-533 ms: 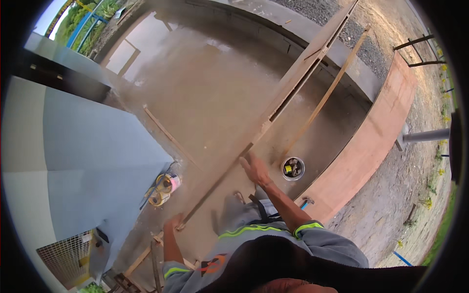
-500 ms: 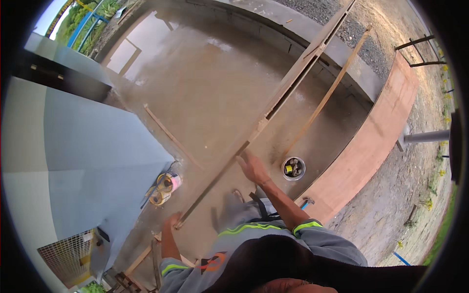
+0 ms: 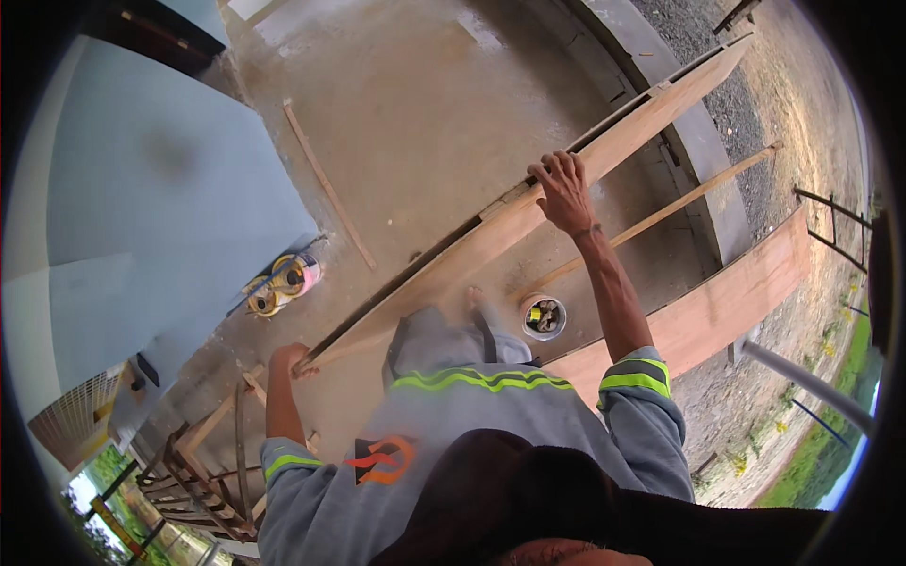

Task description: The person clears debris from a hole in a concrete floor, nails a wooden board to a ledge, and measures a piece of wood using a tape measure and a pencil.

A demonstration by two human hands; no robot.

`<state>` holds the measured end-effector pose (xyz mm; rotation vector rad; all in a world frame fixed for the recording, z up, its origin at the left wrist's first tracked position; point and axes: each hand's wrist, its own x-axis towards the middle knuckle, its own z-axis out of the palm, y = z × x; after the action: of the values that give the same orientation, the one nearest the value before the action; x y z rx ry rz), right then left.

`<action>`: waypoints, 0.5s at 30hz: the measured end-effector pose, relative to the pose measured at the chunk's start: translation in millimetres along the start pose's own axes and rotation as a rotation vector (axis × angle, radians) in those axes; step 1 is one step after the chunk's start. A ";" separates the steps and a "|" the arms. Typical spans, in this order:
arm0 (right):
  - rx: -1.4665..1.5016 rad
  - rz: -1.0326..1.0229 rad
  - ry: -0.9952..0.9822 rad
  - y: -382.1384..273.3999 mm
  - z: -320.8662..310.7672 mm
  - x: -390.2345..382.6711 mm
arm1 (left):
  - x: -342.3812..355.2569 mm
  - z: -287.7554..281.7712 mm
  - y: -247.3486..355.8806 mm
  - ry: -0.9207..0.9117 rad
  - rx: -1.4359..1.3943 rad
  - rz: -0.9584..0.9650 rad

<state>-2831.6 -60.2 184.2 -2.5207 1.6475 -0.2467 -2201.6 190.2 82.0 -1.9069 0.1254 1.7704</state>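
A long plywood board (image 3: 453, 262) with dark wood strips along its upper edge runs diagonally across the view. My left hand (image 3: 291, 360) is closed on its near, lower-left end. Farther along it, my right hand (image 3: 564, 189) grips the top edge with curled fingers. A bucket (image 3: 543, 317) holding a yellow item and other small things stands on the concrete floor (image 3: 406, 141) just right of the board.
A second plywood sheet (image 3: 679, 305) lies at right, near a timber pole (image 3: 717, 186). A concrete ledge (image 3: 713, 217) edges the gravel (image 3: 708, 75). Pale blue wall (image 3: 151, 236), stacked containers (image 3: 281, 283), a loose batten (image 3: 330, 184) and timber pieces (image 3: 203, 467) are to the left.
The board has swung so its far end is lower and farther right, showing more of its face. My right hand has moved up and right along it; the whole view has turned.
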 end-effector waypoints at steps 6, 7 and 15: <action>0.153 -0.180 -0.126 9.5 -14.5 34.5 | -22.5 13.6 1.7 0.082 0.048 0.104; 0.161 -0.175 -0.195 7.5 -18.1 33.7 | -29.0 19.3 1.6 0.113 0.029 0.079; 0.163 -0.438 -0.346 2.1 -0.1 43.3 | -49.3 25.0 7.0 0.205 0.161 0.033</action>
<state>-2816.4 -100.8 186.9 -2.5846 0.9085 0.0211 -2233.7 181.1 126.6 -1.9736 0.3635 1.5313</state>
